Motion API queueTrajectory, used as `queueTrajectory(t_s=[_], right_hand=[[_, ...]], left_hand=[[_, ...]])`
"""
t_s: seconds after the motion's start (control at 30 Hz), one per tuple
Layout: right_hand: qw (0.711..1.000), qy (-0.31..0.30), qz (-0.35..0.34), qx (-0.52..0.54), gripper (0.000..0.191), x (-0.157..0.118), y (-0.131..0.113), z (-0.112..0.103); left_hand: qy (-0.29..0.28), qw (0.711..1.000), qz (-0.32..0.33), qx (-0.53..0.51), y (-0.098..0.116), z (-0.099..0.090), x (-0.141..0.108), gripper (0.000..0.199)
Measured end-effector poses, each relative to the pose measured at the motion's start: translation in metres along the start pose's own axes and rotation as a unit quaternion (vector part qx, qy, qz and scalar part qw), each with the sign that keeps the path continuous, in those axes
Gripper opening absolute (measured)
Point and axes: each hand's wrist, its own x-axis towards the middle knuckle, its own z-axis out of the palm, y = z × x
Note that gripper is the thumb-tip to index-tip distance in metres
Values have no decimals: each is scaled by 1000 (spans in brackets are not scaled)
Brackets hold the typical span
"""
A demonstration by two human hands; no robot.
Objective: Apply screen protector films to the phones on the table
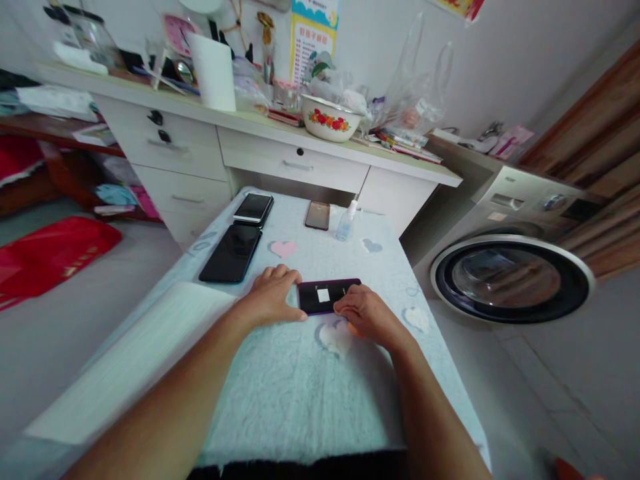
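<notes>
A dark phone [313, 303] with a purple edge lies flat on the pale blue cloth [290, 387], a small white square on its screen. My left hand [275, 297] rests at the phone's left end, thumb and fingers spread apart around that end. At the right end, my right hand [367, 312] has its fingers bunched together on the phone's surface; whether something small is between them is hidden. Two dark devices, a tablet [233, 253] and a phone [253, 207] on a dark case, lie to the upper left. A brown phone case [318, 215] sits beside a clear spray bottle [345, 223] beyond my hands.
A long white sheet [135, 360] lies along the table's left side. Behind stands a white desk [295, 160] with a floral bowl [330, 121], a paper roll [214, 73] and plastic bags. A washing machine [510, 200] is at the right, a red bag [55, 257] at the left.
</notes>
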Motion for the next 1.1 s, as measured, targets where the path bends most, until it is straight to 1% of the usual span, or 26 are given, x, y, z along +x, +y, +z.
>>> queueTrajectory(t_s=[0.13,0.27,0.37,0.5,0.63,0.8,0.93,1.1], right_hand=[[999,-3,33,27,26,-6,12,-12],[996,-2,78,48,27,-13,21,-21],[993,0,111,49,26,-17,27,-25],[990,9,134,44,28,-19,32,-27],[989,29,144,31,26,-19,37,-26],[988,46,148,-11,24,-15,39,-20],[988,52,142,-31,25,-10,33,-14],[991,53,122,-13,24,-4,22,-6]], left_hand=[[-6,1000,-3,-1,1,-1,0,63],[-6,1000,4,-3,-1,1,1,66],[1,1000,8,-8,-4,3,2,67],[4,1000,6,-15,-4,3,2,67],[3,1000,0,-13,-2,1,1,64],[5,1000,3,-14,-1,1,1,64],[3,1000,-2,-9,-1,2,1,65],[7,1000,-5,-6,0,2,2,65]])
